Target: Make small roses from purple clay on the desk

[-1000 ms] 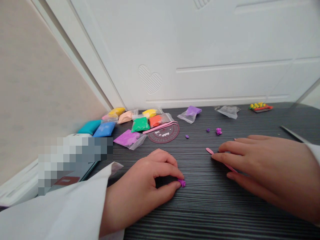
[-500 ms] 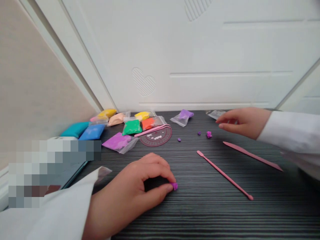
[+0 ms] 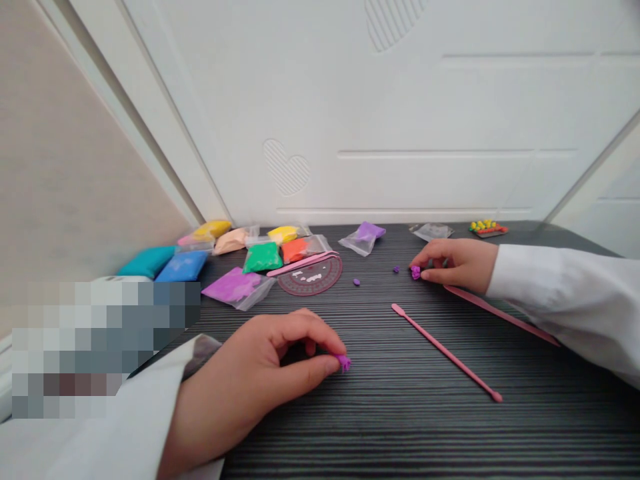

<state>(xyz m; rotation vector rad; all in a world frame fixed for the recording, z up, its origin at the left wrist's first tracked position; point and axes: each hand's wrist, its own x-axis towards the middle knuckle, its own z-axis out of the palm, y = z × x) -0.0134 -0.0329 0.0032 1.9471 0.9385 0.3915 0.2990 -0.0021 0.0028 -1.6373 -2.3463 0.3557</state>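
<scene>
My left hand, low in the middle, pinches a small frilled piece of purple clay between thumb and fingertips, just over the dark ribbed table. Farther right, my right hand has its thumb and index fingertip at either side of another crumpled purple clay piece, which is on the table. Beside that lies a small dark purple bit, and a flat purple bit is more to the left. A pink modelling stick lies between the hands. Part of a pink clay knife shows below my right hand.
Bags of coloured clay, among them a green one and a purple one, lie at the back left. Pink tweezers rest on a round protractor with white bits. Yellow and orange pieces sit back right, before a white panel.
My right hand has moved left and down to the crumpled purple piece, uncovering the yellow and orange pieces behind. The left hand keeps its pinch, raised slightly.
</scene>
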